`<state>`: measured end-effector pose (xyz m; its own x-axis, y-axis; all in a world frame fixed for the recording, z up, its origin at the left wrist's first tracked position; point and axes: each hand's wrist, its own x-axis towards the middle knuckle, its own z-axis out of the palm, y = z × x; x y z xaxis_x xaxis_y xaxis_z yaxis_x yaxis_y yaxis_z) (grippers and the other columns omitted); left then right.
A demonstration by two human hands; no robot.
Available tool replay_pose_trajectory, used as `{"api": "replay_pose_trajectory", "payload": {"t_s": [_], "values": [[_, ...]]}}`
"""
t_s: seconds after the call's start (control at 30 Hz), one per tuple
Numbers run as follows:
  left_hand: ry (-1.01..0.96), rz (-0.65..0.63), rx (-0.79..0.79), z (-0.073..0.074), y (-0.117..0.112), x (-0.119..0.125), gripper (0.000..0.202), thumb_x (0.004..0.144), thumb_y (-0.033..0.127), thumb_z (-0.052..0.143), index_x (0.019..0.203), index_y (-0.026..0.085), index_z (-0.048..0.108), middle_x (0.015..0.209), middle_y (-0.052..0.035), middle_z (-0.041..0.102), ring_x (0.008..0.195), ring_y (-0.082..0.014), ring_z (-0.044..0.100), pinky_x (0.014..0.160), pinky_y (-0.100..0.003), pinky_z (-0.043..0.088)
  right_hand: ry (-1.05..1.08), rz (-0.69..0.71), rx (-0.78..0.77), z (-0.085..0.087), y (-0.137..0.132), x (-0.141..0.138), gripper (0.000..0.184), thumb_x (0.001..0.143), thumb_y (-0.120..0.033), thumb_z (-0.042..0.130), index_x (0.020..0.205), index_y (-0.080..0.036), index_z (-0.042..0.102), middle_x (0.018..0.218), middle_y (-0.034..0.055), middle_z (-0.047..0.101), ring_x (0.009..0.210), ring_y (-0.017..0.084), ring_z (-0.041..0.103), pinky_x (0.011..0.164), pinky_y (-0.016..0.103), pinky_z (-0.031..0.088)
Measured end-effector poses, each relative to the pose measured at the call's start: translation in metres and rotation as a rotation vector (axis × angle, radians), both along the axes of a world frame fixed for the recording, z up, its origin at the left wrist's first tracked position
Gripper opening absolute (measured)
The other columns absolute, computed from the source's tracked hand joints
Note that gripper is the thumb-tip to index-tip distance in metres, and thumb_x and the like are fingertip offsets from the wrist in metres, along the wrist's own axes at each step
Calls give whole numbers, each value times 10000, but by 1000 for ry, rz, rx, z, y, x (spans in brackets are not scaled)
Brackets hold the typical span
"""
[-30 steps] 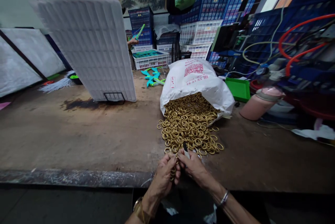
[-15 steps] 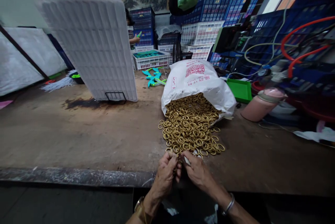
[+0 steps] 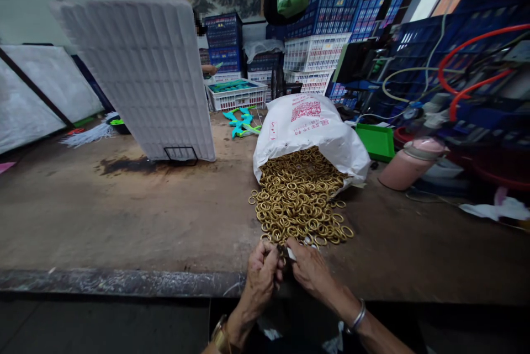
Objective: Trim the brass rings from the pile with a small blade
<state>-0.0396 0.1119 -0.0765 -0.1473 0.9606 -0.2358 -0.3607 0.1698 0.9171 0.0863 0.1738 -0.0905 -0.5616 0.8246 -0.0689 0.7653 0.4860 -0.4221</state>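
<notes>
A white sack (image 3: pixel 308 125) lies on its side on the brown workbench (image 3: pixel 124 216), with a heap of brass rings (image 3: pixel 300 196) spilling out toward me. At the bench's near edge, just below the heap, my two hands meet. My left hand (image 3: pixel 262 276) is closed around a stack of brass rings. My right hand (image 3: pixel 310 271) pinches a small dark tool with a pale tip (image 3: pixel 290 253) against those rings.
A white ribbed tray (image 3: pixel 141 75) stands upright at the back left. Turquoise plastic parts (image 3: pixel 242 122) lie behind the sack. A green tray (image 3: pixel 377 141) and a pink bottle (image 3: pixel 409 163) sit at the right. Stacked crates fill the back, where another person's hand (image 3: pixel 208 69) shows.
My hands stay together at the bench edge, shifting only slightly. The tool's tip has dropped lower between my fingers. The other person's hand behind the tray has lowered.
</notes>
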Motion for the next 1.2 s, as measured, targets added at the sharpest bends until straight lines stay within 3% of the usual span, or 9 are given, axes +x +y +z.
{"api": "replay_pose_trajectory", "payload": {"t_s": [0.2, 0.37, 0.43, 0.53, 0.7, 0.77, 0.9, 1.0, 1.2], "values": [[-8, -73, 45, 11, -3, -2, 364, 714, 530, 522, 670, 188, 404, 484, 72, 458, 320, -23, 339, 312, -134, 269, 40, -130, 36, 0, 7, 11, 215, 655, -63, 345, 790, -181, 464, 636, 30, 549, 568, 143, 484, 518, 232, 242], [14, -56, 40, 2, 2, -2, 351, 733, 515, 508, 672, 187, 399, 460, 83, 423, 321, -23, 327, 316, -132, 257, 107, -26, -1, 21, -8, -4, 323, 569, -19, 329, 802, -204, 454, 640, 7, 556, 593, 134, 500, 540, 220, 263], [18, -48, 44, 0, 2, -2, 349, 733, 514, 510, 674, 189, 395, 452, 87, 409, 320, -24, 318, 313, -132, 250, 62, 17, 9, 22, -10, -7, 330, 562, -22, 344, 816, -199, 457, 648, 13, 569, 587, 138, 499, 536, 226, 254], [34, -65, 28, 4, -3, -3, 354, 724, 518, 518, 677, 189, 397, 479, 78, 429, 326, -24, 325, 310, -134, 253, -35, -32, 35, 17, -3, -2, 291, 605, -29, 364, 831, -178, 471, 653, 33, 588, 569, 139, 496, 521, 238, 223], [-40, -277, -25, 12, -28, -6, 321, 750, 488, 504, 720, 176, 435, 528, 54, 483, 353, -32, 377, 340, -144, 300, -55, -164, 51, 8, 8, 12, 276, 657, -23, 378, 858, -174, 492, 668, 40, 600, 589, 135, 511, 528, 230, 224], [-78, -376, -102, 4, -43, -10, 315, 758, 477, 496, 723, 167, 449, 504, 51, 487, 346, -36, 380, 332, -143, 285, -3, -152, 62, 4, 6, 13, 277, 663, -18, 373, 847, -182, 501, 668, 29, 599, 598, 130, 519, 536, 224, 237], [-139, -420, -252, -26, -74, -25, 338, 676, 451, 593, 708, 143, 457, 667, -24, 591, 378, -35, 433, 326, -146, 290, 86, -137, 103, -10, -2, 8, 230, 721, -69, 369, 837, -199, 519, 680, 14, 608, 606, 128, 537, 539, 218, 257], [-161, -348, -354, -45, -89, -34, 332, 635, 425, 624, 659, 139, 458, 677, -30, 595, 355, -26, 418, 298, -143, 250, 103, -139, 132, -18, -5, 3, 177, 747, -129, 401, 848, -206, 525, 701, 11, 623, 623, 133, 554, 544, 218, 267], [-160, -246, -441, -64, -83, -14, 240, 640, 335, 605, 601, 126, 495, 619, -30, 583, 369, -39, 420, 307, -151, 261, 20, -99, 188, -10, -11, -8, 210, 737, -165, 459, 928, -220, 527, 749, 13, 648, 639, 139, 566, 547, 229, 252]]}}
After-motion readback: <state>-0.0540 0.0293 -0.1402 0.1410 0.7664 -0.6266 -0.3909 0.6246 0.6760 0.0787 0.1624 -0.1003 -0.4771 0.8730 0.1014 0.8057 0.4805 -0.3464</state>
